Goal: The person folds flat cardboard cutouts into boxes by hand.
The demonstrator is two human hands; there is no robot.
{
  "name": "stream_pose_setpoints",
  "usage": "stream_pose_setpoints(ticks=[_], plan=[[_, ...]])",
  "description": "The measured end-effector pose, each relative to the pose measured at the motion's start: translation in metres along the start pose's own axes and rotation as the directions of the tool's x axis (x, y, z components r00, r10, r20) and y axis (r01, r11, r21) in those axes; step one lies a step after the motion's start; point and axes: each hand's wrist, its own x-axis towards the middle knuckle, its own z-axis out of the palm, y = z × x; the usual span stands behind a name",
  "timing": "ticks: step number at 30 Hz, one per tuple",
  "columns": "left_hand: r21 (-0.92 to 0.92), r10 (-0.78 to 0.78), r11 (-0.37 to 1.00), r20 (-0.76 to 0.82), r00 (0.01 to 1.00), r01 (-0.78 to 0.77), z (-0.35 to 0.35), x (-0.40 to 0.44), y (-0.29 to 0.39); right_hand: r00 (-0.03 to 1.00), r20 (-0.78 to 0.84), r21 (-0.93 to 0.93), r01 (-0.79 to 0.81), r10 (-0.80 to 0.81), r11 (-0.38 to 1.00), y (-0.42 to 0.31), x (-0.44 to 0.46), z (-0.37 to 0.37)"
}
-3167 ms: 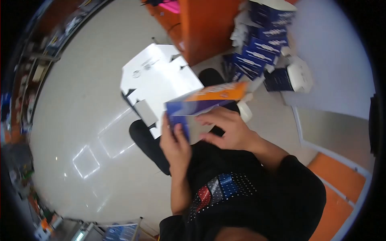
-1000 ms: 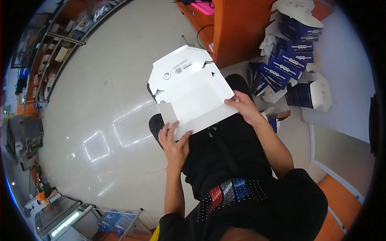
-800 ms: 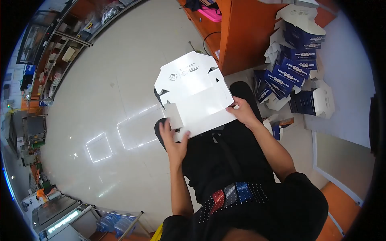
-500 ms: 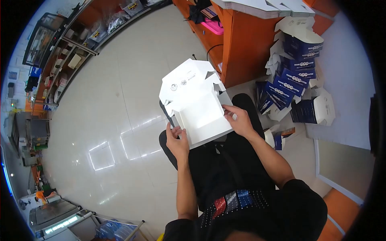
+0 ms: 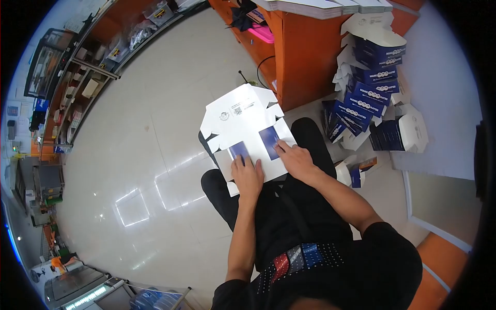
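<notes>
A white cardboard box blank [image 5: 247,126] lies across my lap, its far panel printed with a round logo and a square code. Two flaps with dark blue faces are folded inward over its near part: a left flap [image 5: 238,149] and a right flap [image 5: 268,140]. My left hand [image 5: 248,178] rests on the left flap with its fingers spread and lying on the card. On the right flap, my right hand [image 5: 295,161] presses with extended fingers. Neither hand grips the card. The underside of the blank is hidden against my legs.
Folded blue-and-white boxes [image 5: 364,101] are piled on the floor to the right, beside an orange cabinet [image 5: 305,59]. Flat white blanks [image 5: 320,7] are stacked on the cabinet. Shelves [image 5: 98,72] line the far left, and tiled floor [image 5: 139,139] lies between.
Both side flaps have been turned inward, so their blue faces now show. My hands have moved from the blank's side edges onto these flaps. The view has shifted slightly.
</notes>
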Motion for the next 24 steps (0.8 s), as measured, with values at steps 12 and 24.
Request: stream_pose_setpoints(ticks=[12,24], plan=[[-0.688,-0.187,0.628,0.320,0.929,0.364,0.054,0.076,0.027,0.973,-0.200,0.544,0.009,0.119,0.839,0.026,-0.018,-0.003],[-0.880,-0.228,-0.204,0.468,0.854,0.428,-0.021,0.068,0.044,0.780,-0.528,0.793,0.309,0.337,0.526,-0.012,-0.044,-0.020]])
